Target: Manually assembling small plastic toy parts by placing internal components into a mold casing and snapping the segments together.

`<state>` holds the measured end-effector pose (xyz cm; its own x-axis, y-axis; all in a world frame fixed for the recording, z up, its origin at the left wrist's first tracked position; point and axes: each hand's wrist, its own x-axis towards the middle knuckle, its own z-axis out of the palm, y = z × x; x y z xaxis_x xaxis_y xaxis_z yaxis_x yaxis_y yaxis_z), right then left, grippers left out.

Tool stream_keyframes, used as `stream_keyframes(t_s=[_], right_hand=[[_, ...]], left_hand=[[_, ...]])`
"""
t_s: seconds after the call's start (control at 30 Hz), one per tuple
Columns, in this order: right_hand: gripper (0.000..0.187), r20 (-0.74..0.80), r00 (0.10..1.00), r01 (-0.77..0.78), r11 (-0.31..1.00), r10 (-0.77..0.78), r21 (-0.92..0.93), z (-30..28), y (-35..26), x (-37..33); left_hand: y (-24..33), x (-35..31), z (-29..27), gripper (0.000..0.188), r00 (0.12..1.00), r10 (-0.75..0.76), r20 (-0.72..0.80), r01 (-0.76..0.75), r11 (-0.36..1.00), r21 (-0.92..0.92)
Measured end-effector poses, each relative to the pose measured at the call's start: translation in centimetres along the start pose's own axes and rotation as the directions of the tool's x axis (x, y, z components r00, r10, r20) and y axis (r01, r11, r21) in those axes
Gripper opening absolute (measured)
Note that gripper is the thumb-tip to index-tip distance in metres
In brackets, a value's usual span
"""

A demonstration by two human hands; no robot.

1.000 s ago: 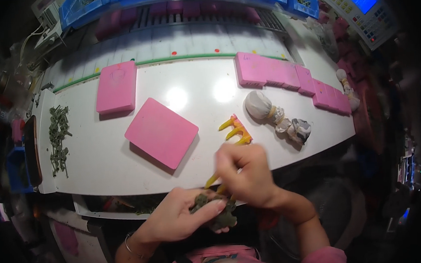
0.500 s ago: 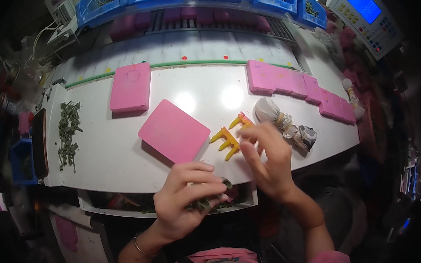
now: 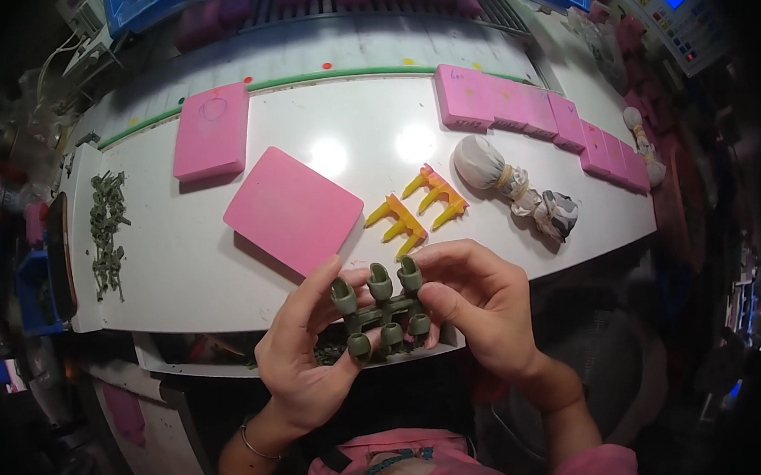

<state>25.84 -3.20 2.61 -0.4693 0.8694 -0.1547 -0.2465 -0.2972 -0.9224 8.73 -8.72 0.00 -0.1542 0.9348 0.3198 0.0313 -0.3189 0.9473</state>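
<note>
Your left hand (image 3: 297, 373) grasps the left end of a green piece (image 3: 387, 308), and your right hand (image 3: 485, 309) grips its right end with thumb and fingers. The green piece sits between your hands at the front edge of the bench (image 3: 169, 276), three open cups along its top and three rounded ends below, joined by a middle bar. Just beyond it lie two yellow pronged pieces (image 3: 406, 216), side by side. To their left, a pink block (image 3: 294, 210) rests at an angle; a second pink block (image 3: 211, 135) is behind it. To their right you have a tied cloth bundle (image 3: 480, 160), with a row of pink blocks (image 3: 507, 106) behind it. Green scraps (image 3: 109, 237) lie at the bench's far left.
</note>
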Motion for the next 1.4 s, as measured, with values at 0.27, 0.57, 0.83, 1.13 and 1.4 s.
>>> stream_keyframes(t_s=[0.27,0.57,0.83,1.13,1.4], right_hand=[[0.028,-0.077,0.997,0.026,1.000,-0.026,0.009,-1.0,0.0,-0.6],[0.019,-0.533,0.760,0.157,0.901,-0.372,-0.404,-14.1,-5.1,-1.8],[0.018,-0.779,-0.088,0.170,0.761,-0.621,-0.626,-38.3,-14.7,-9.8],[0.024,-0.505,0.636,0.110,0.716,-0.584,-0.689,-25.9,-10.0,-2.8],[0.059,0.176,0.981,0.183,0.078,-0.084,-0.980,-10.8,-4.8,3.3]], left_hand=[[-0.9,0.5,0.6,0.043,0.997,-0.078,0.023,0.077,0.996,0.038],[-0.9,4.4,-2.5,0.063,0.986,0.147,-0.077,-0.019,0.561,0.827],[-2.1,5.8,-3.8,0.098,0.993,-0.065,0.095,-0.046,0.528,0.848],[0.4,6.6,-2.0,0.049,0.972,0.201,-0.118,-0.089,0.787,0.610],[1.3,4.6,-4.0,0.032,0.989,0.143,0.041,-0.148,0.915,0.374]])
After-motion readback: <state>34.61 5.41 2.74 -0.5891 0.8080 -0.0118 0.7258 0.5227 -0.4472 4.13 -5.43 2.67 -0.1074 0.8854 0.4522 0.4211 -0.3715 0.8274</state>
